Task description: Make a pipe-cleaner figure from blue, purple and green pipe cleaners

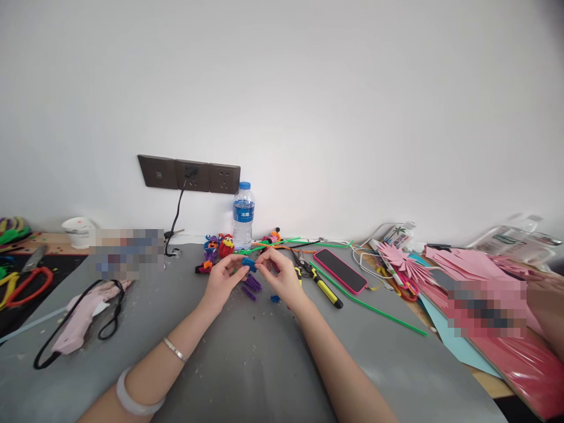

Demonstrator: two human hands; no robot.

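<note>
Between my two hands, above the grey mat (247,364), is a small fuzzy blue piece (249,264). My left hand (224,282) pinches it from the left with thumb and fingers. At its right end, the fingertips of my right hand (282,279) are closed together on it. Purple fuzzy strips (251,286) show just below the blue piece. Another bit of blue (275,299) lies under my right hand. Small figures of fuzzy wire, one purple and orange (210,249) and one red (226,244), are just beyond my left hand.
A water bottle (244,217) stands by the wall. Yellow-black pliers (324,285), a pink-cased phone (341,271) and a green stem (374,308) lie right. A pink glue gun (81,320) and orange scissors (33,285) lie left. Pink paper (480,270) and another person's hand (546,299) are far right.
</note>
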